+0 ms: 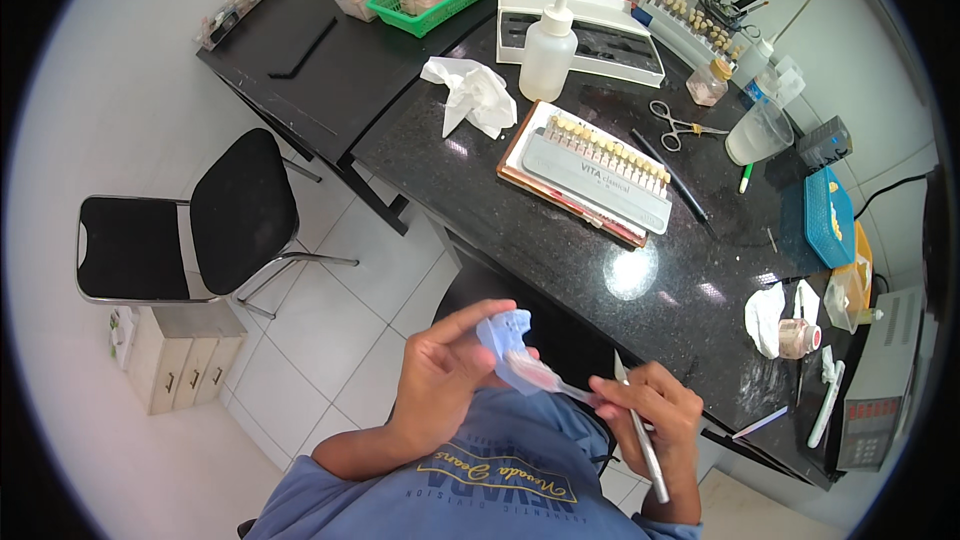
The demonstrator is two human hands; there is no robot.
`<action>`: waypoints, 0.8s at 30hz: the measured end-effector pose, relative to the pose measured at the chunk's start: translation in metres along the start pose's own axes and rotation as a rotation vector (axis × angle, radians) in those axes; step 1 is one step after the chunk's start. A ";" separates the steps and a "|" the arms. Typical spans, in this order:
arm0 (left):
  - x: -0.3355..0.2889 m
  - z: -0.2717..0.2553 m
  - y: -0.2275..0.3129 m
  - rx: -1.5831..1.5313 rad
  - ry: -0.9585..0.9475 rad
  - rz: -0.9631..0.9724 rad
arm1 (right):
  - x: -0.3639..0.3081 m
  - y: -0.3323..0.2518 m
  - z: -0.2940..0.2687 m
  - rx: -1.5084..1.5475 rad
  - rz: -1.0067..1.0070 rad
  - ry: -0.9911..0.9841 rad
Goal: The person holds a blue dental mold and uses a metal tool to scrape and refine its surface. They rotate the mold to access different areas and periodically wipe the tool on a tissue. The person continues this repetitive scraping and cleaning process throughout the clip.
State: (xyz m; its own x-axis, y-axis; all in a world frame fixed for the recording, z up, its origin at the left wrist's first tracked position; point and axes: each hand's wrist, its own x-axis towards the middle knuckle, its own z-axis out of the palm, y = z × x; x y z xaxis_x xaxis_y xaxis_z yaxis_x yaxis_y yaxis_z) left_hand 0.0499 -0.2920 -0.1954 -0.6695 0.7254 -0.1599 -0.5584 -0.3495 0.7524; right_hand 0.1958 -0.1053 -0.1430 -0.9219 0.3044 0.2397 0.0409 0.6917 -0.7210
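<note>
Below black counter edge (560, 290), hands grip blue dental model (503, 332) and brush (545, 378).

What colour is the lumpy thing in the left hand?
Pale blue: the dental model in the left hand, seen in the head view.

The scene is bright and evenly lit from overhead, with soft shadows. White glare spots sit on the polished black counter (640, 270) near its front edge. Fisheye distortion bends straight edges toward the dark, vignetted rim.
</note>
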 end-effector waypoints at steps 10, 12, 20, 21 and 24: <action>0.001 0.009 -0.005 0.167 -0.149 -0.015 | 0.010 0.004 0.003 -0.077 -0.029 0.180; -0.001 0.021 0.003 0.266 -0.188 -0.014 | 0.018 0.006 0.004 -0.088 -0.036 0.280; 0.008 0.024 -0.004 0.474 -0.076 0.277 | -0.013 0.011 -0.024 -0.022 0.073 0.017; 0.011 0.022 -0.004 0.493 -0.094 0.306 | -0.019 0.013 -0.031 -0.036 0.104 -0.023; 0.014 0.023 -0.003 0.582 -0.110 0.326 | -0.023 0.014 -0.035 -0.129 0.171 0.145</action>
State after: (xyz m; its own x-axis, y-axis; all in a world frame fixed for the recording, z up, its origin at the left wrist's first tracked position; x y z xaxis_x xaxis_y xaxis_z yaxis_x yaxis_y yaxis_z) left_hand 0.0540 -0.2667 -0.1852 -0.6879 0.7039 0.1768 0.0394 -0.2069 0.9776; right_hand 0.2310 -0.0804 -0.1359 -0.8328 0.5083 0.2193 0.2484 0.6971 -0.6726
